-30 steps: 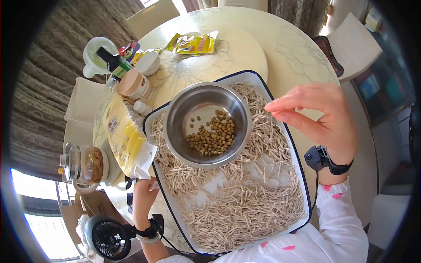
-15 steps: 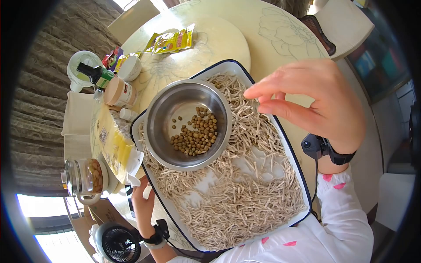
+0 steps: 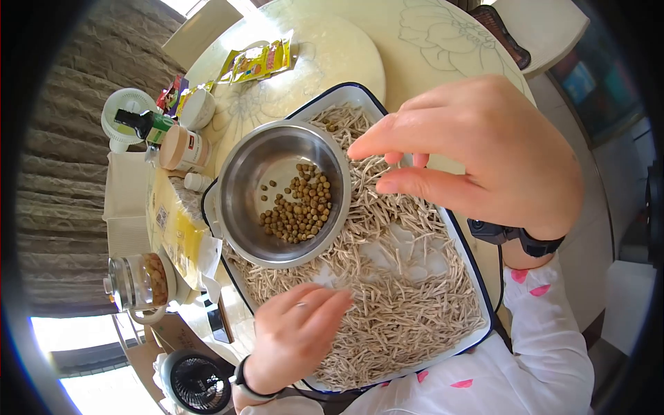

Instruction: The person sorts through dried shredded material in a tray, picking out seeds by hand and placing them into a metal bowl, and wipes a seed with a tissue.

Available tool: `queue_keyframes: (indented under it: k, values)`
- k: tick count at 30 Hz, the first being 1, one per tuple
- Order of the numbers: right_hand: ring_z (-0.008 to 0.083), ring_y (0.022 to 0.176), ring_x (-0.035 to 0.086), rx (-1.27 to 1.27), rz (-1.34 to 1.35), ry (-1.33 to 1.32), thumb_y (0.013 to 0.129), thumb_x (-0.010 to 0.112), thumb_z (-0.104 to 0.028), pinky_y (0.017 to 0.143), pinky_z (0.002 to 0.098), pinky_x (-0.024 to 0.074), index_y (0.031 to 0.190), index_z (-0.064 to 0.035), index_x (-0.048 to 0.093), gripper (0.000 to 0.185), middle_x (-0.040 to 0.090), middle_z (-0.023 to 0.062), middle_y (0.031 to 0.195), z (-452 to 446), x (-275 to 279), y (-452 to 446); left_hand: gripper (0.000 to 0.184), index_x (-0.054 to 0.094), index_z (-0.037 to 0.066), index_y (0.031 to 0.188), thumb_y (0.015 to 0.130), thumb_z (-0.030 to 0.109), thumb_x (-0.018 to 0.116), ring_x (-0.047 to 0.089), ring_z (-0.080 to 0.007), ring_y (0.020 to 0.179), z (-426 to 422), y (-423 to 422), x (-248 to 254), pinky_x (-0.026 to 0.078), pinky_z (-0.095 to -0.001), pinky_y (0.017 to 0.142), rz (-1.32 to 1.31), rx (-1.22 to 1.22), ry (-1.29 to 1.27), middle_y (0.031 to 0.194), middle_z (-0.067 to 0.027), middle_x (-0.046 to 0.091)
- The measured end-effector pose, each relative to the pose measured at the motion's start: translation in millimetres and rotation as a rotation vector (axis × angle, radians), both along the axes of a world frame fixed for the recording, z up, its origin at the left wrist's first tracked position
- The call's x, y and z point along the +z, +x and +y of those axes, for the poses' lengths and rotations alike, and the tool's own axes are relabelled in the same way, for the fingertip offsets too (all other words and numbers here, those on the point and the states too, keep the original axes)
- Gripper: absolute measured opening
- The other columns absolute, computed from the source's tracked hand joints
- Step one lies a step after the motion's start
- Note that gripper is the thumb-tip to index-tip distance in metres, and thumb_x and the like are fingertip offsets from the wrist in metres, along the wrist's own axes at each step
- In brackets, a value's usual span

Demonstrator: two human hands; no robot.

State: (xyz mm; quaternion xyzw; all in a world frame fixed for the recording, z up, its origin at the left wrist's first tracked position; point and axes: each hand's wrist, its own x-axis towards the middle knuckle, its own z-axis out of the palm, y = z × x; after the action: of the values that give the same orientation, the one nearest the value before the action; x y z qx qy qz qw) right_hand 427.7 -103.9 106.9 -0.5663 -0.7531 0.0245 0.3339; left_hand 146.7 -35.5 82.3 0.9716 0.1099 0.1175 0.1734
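A white, dark-rimmed tray (image 3: pixel 477 342) holds a layer of thin, pale dried root-like pieces (image 3: pixel 408 325). Resting over its far left part is a steel bowl (image 3: pixel 238 169) with round brown seed-like balls (image 3: pixel 304 207) inside. My right hand (image 3: pixel 477 152) hovers above the tray's right side, thumb and index finger apart, nothing visible between them. Over the near left part of the tray is my left hand (image 3: pixel 297 328), its fingers loosely stretched toward the pale pieces. Its fingertips are slightly blurred, and I cannot tell whether they touch the pieces.
Yellow packets (image 3: pixel 259 63) lie on the raised round centre of the table (image 3: pixel 443 41). Along the left stand a lidded jar (image 3: pixel 185 149), a green bottle (image 3: pixel 158 128), a white cup (image 3: pixel 198 109) and a glass pot (image 3: pixel 142 281). A small fan (image 3: pixel 199 380) is at lower left.
My left hand has come from beside the tray's left edge to above the pale pieces. My right hand has shifted slightly left. The whole view has moved a little.
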Motion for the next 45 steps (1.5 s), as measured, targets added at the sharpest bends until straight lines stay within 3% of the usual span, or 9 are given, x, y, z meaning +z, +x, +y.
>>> queue_keyframes:
  k: [5,14,20,29,32,35,39,42,45]
  values:
    - [0.0266,0.070,0.066,-0.032,-0.116,0.025,0.081,0.076,-0.020,0.060,0.0382,0.0481,0.105,-0.0093,0.070,0.027,0.068,0.0076,0.080,-1.1,-10.3,5.1,0.038,0.066,0.000,0.113,0.075,0.000,0.069,0.066,-0.0228,0.077,-12.0,37.7,-27.9,0.054,-0.0337,0.064,0.196,-0.097,0.127,0.097,-0.0076,0.067]
    - [0.0274,0.074,0.066,-0.024,-0.126,0.160,0.083,0.075,-0.021,0.063,0.0394,0.0492,0.103,-0.0089,0.068,0.025,0.068,0.0078,0.081,22.3,-41.2,18.6,0.033,0.067,0.010,0.115,0.082,0.003,0.066,0.065,-0.0240,0.068,-5.9,60.3,-74.0,0.052,-0.0346,0.057,0.304,0.099,0.235,0.091,-0.0066,0.062]
    - [0.0279,0.076,0.067,-0.012,-0.115,0.190,0.083,0.074,-0.021,0.065,0.0401,0.0500,0.102,-0.0087,0.067,0.024,0.067,0.0080,0.081,28.8,-49.8,19.6,0.028,0.068,0.009,0.108,0.080,0.004,0.068,0.066,-0.0263,0.065,3.1,52.4,-80.3,0.053,-0.0359,0.062,0.135,0.189,0.058,0.085,-0.0073,0.067]
    - [0.0287,0.080,0.067,0.013,-0.105,0.189,0.085,0.072,-0.022,0.068,0.0413,0.0511,0.100,-0.0083,0.065,0.022,0.067,0.0082,0.082,26.3,-49.8,20.6,0.013,0.070,0.008,0.099,0.086,0.007,0.069,0.067,-0.0281,0.067,2.9,44.1,-69.2,0.053,-0.0379,0.063,0.164,0.253,-0.093,0.080,-0.0074,0.071]
    - [0.0290,0.081,0.067,0.019,-0.103,0.190,0.085,0.071,-0.023,0.069,0.0417,0.0515,0.099,-0.0082,0.064,0.022,0.067,0.0083,0.082,25.5,-48.1,19.0,0.015,0.071,0.004,0.098,0.084,0.001,0.073,0.061,-0.0169,0.058,-1.7,39.7,-57.9,0.048,-0.0271,0.054,0.119,0.271,-0.218,0.083,-0.0086,0.071]
    - [0.0292,0.082,0.068,0.036,-0.104,0.174,0.085,0.071,-0.023,0.070,0.0421,0.0519,0.099,-0.0080,0.063,0.021,0.067,0.0084,0.082,24.2,-46.7,14.0,0.018,0.071,0.002,0.096,0.080,-0.006,0.075,0.061,-0.0120,0.059,-6.1,37.6,-41.1,0.048,-0.0245,0.056,0.055,0.269,-0.289,0.083,-0.0067,0.071]
    - [0.0296,0.084,0.068,0.132,-0.096,0.054,0.086,0.070,-0.024,0.071,0.0426,0.0524,0.098,-0.0079,0.062,0.021,0.067,0.0085,0.083,21.9,-38.9,4.3,0.022,0.072,0.000,0.096,0.078,-0.012,0.073,0.065,-0.0085,0.066,-3.5,29.4,-27.4,0.049,-0.0209,0.060,-0.083,0.296,-0.395,0.087,-0.0072,0.074]
    - [0.0288,0.085,0.068,0.308,-0.104,-0.265,0.086,0.069,-0.022,0.072,0.0417,0.0533,0.100,-0.0089,0.062,0.020,0.067,0.0079,0.084,25.9,-19.6,-4.8,0.023,0.071,-0.005,0.099,0.079,-0.015,0.071,0.068,-0.0101,0.073,0.2,20.8,-19.4,0.050,-0.0198,0.062,-0.137,0.350,-0.545,0.092,-0.0109,0.075]
    - [0.0271,0.077,0.068,0.438,0.038,-0.224,0.085,0.069,-0.018,0.067,0.0394,0.0530,0.095,-0.0113,0.064,0.013,0.067,0.0058,0.079,29.8,-13.7,-13.7,0.025,0.071,-0.006,0.104,0.081,-0.012,0.074,0.070,-0.0109,0.075,5.1,7.8,-27.3,0.053,-0.0210,0.064,-0.294,0.374,-0.743,0.096,-0.0125,0.075]
